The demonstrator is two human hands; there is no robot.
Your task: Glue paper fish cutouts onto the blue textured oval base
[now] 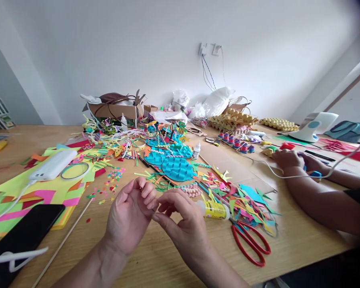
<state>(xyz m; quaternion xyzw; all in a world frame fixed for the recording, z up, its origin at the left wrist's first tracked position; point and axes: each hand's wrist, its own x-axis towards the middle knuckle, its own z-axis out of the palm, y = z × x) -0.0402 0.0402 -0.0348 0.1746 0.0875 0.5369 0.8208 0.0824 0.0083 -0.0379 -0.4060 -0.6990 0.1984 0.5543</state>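
My left hand (131,218) is raised over the near part of the table, palm up, fingers loosely curled, with nothing visible in the palm. Against its outer edge sits my right hand (184,224), thumb and forefinger brought together at the left palm. Whatever the pinch may hold is too small or hidden to make out. Just beyond the right hand lies a yellow-labelled glue bottle (215,209). Red-handled scissors (252,244) rest to its right. Behind the hands is a blue-painted piece of egg carton (177,168), with a pink-and-white braided strip (189,190) nearby.
A black phone (27,232), thin wooden stick (64,240), white power bank (53,165) and coloured paper (15,184) lie left. Paper scraps (249,204) spread right. A co-worker's arms (309,196) reach in there, under a white cable (276,174). Egg cartons (234,119) stand behind.
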